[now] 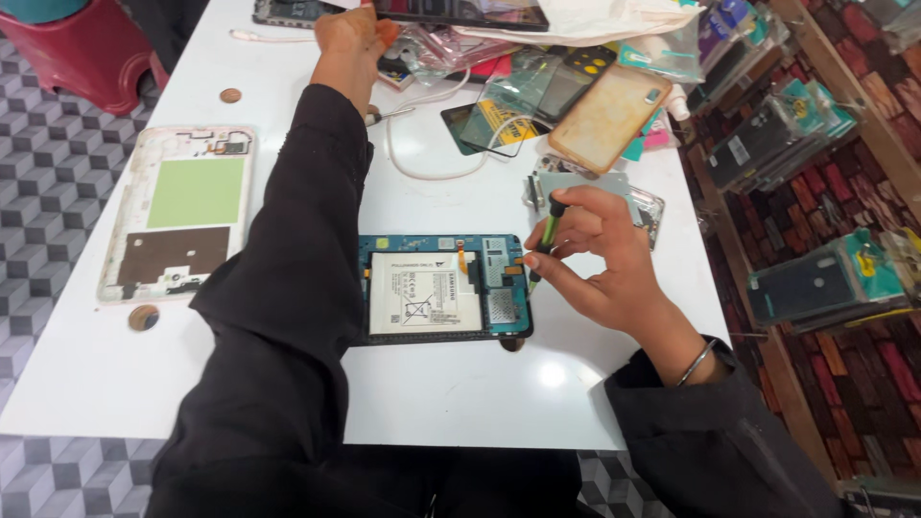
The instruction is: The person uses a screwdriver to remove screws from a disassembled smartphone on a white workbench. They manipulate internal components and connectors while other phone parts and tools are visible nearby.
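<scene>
Right hand (604,259) gripping screwdriver (547,240), over opened tablet (441,288)

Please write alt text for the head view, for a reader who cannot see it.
The right hand holds a green-handled screwdriver upright over an opened tablet on a white table. The left hand reaches to clutter at the far edge; a detached back cover lies left.
</scene>
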